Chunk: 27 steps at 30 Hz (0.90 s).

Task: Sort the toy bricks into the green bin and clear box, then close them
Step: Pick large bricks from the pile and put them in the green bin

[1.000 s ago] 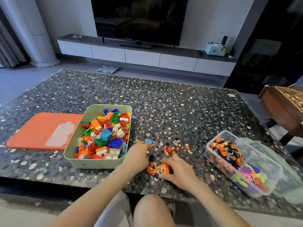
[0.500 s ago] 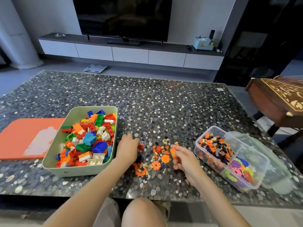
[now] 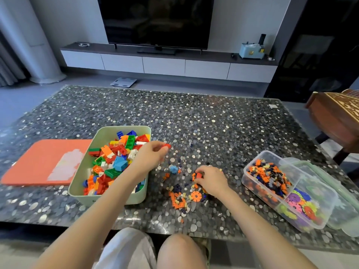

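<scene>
The green bin [image 3: 101,133] stands left of centre, full of large coloured bricks. My left hand [image 3: 149,155] hovers at its right rim and pinches a red brick [image 3: 166,146]. A loose pile of small bricks [image 3: 182,197] lies on the table between bin and clear box, with a blue gear [image 3: 173,169] and an orange gear [image 3: 195,196] among them. My right hand [image 3: 211,179] rests over the pile and pinches a small red piece [image 3: 198,175]. The clear box [image 3: 252,183] sits at the right, holding tiny bricks and coloured gears.
The bin's orange lid [image 3: 38,162] lies flat at the left. The clear box's green-rimmed lid [image 3: 342,195] lies under and beside the box at the right. A carved wooden piece of furniture [image 3: 338,117] stands past the table's right edge. My knees are below the near edge.
My left hand has lifted from the pile toward the bin's right rim with a red brick. My right hand has moved left onto the pile and picked up a small red piece.
</scene>
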### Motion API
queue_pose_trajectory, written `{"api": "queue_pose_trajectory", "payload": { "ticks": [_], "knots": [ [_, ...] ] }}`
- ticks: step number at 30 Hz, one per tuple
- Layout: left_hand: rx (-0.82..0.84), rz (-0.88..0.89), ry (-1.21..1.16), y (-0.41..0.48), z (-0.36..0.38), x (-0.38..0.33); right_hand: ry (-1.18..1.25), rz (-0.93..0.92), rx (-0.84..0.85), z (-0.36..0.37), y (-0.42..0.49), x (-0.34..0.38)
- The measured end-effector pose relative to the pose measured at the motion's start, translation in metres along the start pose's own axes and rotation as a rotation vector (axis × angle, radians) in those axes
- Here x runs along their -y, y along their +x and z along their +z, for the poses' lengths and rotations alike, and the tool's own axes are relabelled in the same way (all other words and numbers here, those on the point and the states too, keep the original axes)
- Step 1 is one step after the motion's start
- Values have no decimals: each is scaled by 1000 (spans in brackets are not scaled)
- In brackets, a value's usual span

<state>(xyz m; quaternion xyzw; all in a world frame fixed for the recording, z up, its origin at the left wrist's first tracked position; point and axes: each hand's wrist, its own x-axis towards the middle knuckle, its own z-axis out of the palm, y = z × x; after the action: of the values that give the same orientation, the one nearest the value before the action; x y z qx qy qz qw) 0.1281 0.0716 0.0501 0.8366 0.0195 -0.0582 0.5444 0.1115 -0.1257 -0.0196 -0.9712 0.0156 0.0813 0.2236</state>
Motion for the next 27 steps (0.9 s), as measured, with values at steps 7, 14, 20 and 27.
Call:
{"api": "queue_pose_trajectory", "payload": {
  "ticks": [7,14,20,27],
  "knots": [
    [-35,-139,-206,2,-44,12,1177,433,206,-12,5,27],
    [-258,-121,179,-1,-91,46,1654,363,416,-28,6,125],
    [-262,-155,331,-5,-107,52,1497,177,483,-28,9,182],
    [-327,101,608,-10,-77,25,747,80,-48,-29,17,106]
  ]
}}
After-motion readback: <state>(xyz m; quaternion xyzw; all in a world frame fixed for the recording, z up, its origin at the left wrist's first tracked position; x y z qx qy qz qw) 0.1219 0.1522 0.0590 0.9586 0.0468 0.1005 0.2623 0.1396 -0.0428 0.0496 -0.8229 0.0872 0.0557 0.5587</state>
